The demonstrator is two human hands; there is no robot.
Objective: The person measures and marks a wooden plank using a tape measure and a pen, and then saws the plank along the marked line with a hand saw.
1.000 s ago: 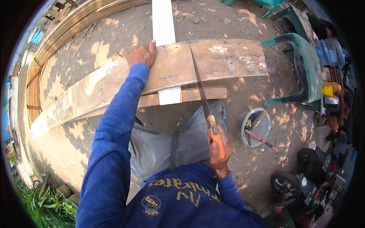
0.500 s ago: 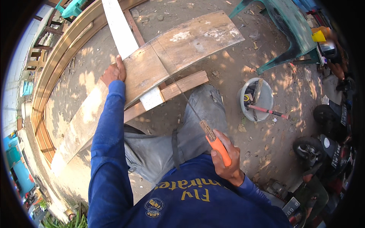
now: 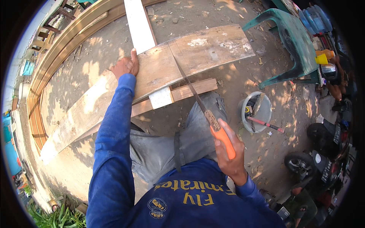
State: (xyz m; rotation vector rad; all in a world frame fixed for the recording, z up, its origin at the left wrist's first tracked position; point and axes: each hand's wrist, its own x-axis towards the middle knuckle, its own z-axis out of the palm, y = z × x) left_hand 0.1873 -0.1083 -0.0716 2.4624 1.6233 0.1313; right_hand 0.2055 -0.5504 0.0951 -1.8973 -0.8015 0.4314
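Observation:
My left hand point(image 3: 125, 67) grips the far edge of a weathered plank point(image 3: 201, 49), thumb pointing forward. The plank lies across a white-painted board point(image 3: 137, 26) and narrower timber point(image 3: 194, 87) underneath. My right hand point(image 3: 230, 152) is closed on a handsaw point(image 3: 220, 138) with an orange handle. Its long blade slants up onto the plank at a thin line or cut, to the right of my left hand. My knees in grey trousers are below the timber.
A bucket of tools point(image 3: 256, 112) stands right of my knee. A green plastic chair point(image 3: 289, 45) is beyond it. Motorbikes point(image 3: 311, 163) and parts of other people point(image 3: 334, 89) are at the right rim. Long wooden frames point(image 3: 68, 34) curve along the left; plants point(image 3: 57, 216) sit lower left.
The view has shifted and turned back and forth. The saw and my right hand have moved along the cut line, nearer my body than a second ago. My left hand stays on the plank.

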